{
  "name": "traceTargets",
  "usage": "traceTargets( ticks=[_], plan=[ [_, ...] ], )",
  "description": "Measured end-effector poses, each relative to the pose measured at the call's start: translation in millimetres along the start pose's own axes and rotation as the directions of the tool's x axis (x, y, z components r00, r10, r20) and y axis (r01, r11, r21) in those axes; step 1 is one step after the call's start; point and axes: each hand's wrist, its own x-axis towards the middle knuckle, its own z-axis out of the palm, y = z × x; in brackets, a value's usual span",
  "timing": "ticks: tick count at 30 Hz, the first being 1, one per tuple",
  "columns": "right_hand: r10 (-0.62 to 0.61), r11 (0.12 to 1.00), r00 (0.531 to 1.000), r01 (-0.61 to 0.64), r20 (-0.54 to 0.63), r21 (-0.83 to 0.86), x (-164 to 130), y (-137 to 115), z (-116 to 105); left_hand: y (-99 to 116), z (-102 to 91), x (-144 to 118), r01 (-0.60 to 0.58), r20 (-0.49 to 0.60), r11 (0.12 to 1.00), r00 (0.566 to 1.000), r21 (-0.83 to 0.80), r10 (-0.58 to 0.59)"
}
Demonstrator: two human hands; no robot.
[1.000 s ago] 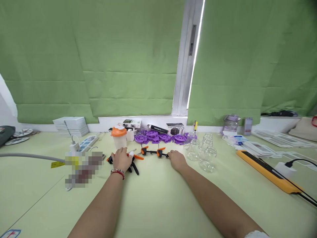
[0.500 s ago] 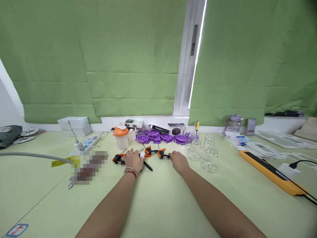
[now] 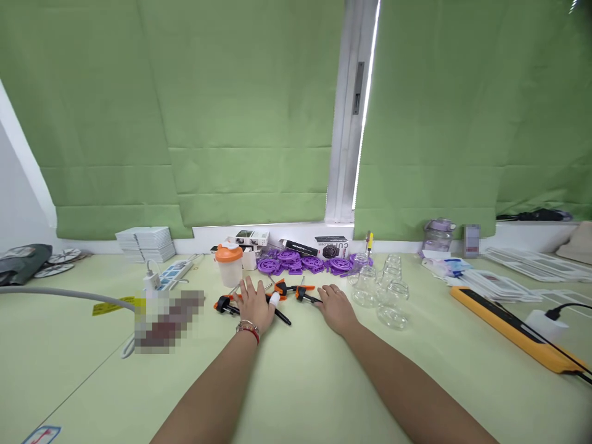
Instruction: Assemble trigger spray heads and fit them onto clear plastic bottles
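Observation:
My left hand point(image 3: 256, 310) lies with its fingers spread across an orange and black clamp point(image 3: 222, 303), covering its middle. The thumb has a white wrapping on its tip. A black handle point(image 3: 282, 317) sticks out to the right of that thumb. My right hand point(image 3: 337, 308) rests on the table with fingers stretched forward, its fingertips beside the dark bar end of another orange and black clamp point(image 3: 300, 292). Whether they touch that bar I cannot tell. Between the hands, the clamps lie flat, close together and partly overlapping.
Purple wheel-shaped parts point(image 3: 289, 262) lie in a heap behind the clamps, before small boxes point(image 3: 332, 246). An orange-lidded cup point(image 3: 230, 266) stands behind my left hand. Clear glass cups point(image 3: 392, 308) stand right of my right hand. Farther right lies a yellow power strip point(image 3: 513, 330).
My left hand's fingers have spread wider over the clamp. The right hand's fingers have straightened and loosened at the bar end. The view has tilted slightly up.

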Motion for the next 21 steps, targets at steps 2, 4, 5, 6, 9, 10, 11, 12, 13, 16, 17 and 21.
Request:
traceTargets(
  ticks=[2,4,5,6,9,10,11,12,13,16,17,21],
  plan=[
    [0.000,1.000,1.000,0.000,0.014,0.026,-8,0,-1,4,-5.8,-4,-0.107,0.000,0.994,0.994,-0.031,0.107],
    [-0.042,0.997,0.998,0.040,0.045,0.060,-19,1,-3,11,-14.2,-12,-0.291,0.044,0.951,0.954,-0.103,0.297],
    [-0.083,0.994,0.995,0.078,0.060,0.078,-27,3,-5,15,-19.2,-18,-0.402,0.083,0.902,0.905,-0.159,0.418],
    [-0.131,0.988,0.988,0.124,0.077,0.096,-34,4,-8,19,-24.4,-25,-0.517,0.125,0.826,0.826,-0.225,0.550],
    [-0.255,0.960,0.955,0.231,0.153,0.157,-58,9,-16,29,-38.7,-46,-0.727,0.223,0.563,0.518,-0.394,0.826],
    [-0.285,0.951,0.942,0.255,0.178,0.177,-66,11,-19,31,-42.1,-53,-0.740,0.255,0.519,0.453,-0.428,0.855],
    [-0.312,0.941,0.928,0.273,0.202,0.197,-72,13,-21,32,-44.4,-58,-0.740,0.291,0.496,0.403,-0.455,0.868],
    [-0.335,0.933,0.916,0.288,0.223,0.217,-77,14,-24,32,-45.5,-63,-0.733,0.318,0.484,0.369,-0.479,0.873],
    [-0.355,0.924,0.903,0.301,0.241,0.235,-82,15,-26,32,-45.6,-66,-0.722,0.341,0.477,0.343,-0.500,0.875],
    [-0.394,0.906,0.875,0.316,0.283,0.283,-89,16,-30,30,-42.1,-69,-0.701,0.371,0.468,0.301,-0.538,0.878],
    [-0.398,0.903,0.869,0.314,0.293,0.295,-89,16,-31,30,-40.5,-68,-0.700,0.373,0.467,0.298,-0.541,0.879],
    [-0.392,0.903,0.860,0.290,0.326,0.318,-87,14,-34,31,-37.0,-66,-0.707,0.384,0.480,0.308,-0.519,0.870]
  ],
)
